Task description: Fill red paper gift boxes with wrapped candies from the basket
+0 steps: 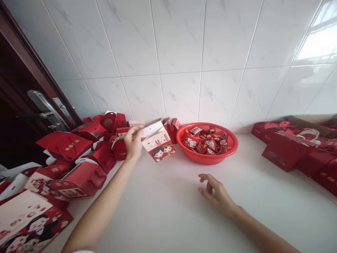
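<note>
My left hand (133,142) grips the upper left edge of a pink and red paper box (159,144) printed with two cartoon figures. The box is tilted, its white inside showing at the top. My right hand (217,195) hovers over the white surface, fingers curled loosely and apart, with nothing in them. Behind it stands a red plastic basket (206,160) filled with small wrapped sweets (207,140).
Many red gift boxes (86,177) crowd the left side. Several upright red cartons (172,128) lean by the tiled wall (181,38). At the right are more red boxes (288,151). A dark door with a metal handle (43,103) is at the far left.
</note>
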A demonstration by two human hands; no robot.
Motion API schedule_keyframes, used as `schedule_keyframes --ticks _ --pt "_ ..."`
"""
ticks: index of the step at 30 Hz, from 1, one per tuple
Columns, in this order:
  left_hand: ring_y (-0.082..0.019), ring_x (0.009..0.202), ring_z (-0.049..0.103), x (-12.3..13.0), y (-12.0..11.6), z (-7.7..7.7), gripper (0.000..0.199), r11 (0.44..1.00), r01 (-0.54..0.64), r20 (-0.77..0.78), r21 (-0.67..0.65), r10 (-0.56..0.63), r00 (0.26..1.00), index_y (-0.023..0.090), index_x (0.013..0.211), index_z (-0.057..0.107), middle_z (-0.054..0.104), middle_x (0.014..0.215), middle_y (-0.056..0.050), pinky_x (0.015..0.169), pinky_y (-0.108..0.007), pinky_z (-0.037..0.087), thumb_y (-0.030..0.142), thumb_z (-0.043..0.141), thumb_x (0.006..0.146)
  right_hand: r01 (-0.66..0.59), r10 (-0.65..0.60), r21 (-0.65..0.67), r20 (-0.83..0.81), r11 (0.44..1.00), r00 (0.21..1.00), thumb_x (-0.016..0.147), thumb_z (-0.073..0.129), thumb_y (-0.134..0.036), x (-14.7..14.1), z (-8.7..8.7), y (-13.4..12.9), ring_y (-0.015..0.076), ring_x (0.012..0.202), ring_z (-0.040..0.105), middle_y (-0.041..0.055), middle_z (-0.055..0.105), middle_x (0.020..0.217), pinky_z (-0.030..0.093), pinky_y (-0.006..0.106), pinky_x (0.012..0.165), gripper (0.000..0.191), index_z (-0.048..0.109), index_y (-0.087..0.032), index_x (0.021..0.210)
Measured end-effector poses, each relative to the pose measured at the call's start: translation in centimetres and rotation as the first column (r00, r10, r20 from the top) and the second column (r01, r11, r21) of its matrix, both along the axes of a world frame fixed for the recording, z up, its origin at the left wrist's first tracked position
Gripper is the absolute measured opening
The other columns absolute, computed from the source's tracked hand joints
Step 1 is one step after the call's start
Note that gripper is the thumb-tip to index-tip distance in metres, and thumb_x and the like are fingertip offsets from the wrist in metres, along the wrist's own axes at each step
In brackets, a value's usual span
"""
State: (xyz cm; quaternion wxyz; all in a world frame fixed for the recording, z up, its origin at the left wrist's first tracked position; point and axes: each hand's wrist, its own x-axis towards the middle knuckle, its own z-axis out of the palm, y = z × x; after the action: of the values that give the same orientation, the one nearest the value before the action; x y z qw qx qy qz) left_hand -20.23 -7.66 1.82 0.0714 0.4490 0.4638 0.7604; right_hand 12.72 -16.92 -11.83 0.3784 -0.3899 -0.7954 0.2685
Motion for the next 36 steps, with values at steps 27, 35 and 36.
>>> schedule_keyframes --ticks 27,35,36 --pt "-0.016 0.061 0.060 10.7 -4.0 -1.6 0.013 0.220 0.713 0.273 -0.666 -0.818 0.507 0.019 0.062 0.067 0.073 0.075 -0.005 0.053 -0.025 0.046 0.029 0.059 0.062 -0.086 0.056 -0.195 -0.155 0.977 0.986 0.076 0.080 -0.044 0.7 1.3 1.2 0.0228 0.087 0.068 0.0072 0.073 0.105 0.054 0.033 0.072 0.044 0.061 -0.020 0.109" --pt "-0.025 0.086 0.074 12.0 2.3 1.7 0.027 0.254 0.693 0.033 -0.674 -0.927 0.372 0.018 0.085 0.078 0.079 0.093 -0.010 0.077 -0.035 0.059 0.041 0.066 0.075 -0.183 0.147 -0.148 -0.225 0.972 0.963 0.071 0.081 -0.059 1.1 1.4 1.4 0.0255 0.094 0.067 0.0105 0.069 0.114 0.054 0.035 0.076 0.069 0.055 -0.021 0.122" --pt "-0.024 0.083 0.074 12.6 3.3 1.7 0.025 0.266 0.642 -0.039 -0.719 -0.938 0.345 0.019 0.084 0.079 0.079 0.090 -0.009 0.075 -0.032 0.058 0.039 0.069 0.073 -0.195 0.163 -0.122 -0.234 0.973 0.959 0.072 0.076 -0.065 1.1 1.4 1.3 0.0253 0.093 0.066 0.0109 0.069 0.113 0.053 0.035 0.076 0.072 0.054 -0.020 0.125"
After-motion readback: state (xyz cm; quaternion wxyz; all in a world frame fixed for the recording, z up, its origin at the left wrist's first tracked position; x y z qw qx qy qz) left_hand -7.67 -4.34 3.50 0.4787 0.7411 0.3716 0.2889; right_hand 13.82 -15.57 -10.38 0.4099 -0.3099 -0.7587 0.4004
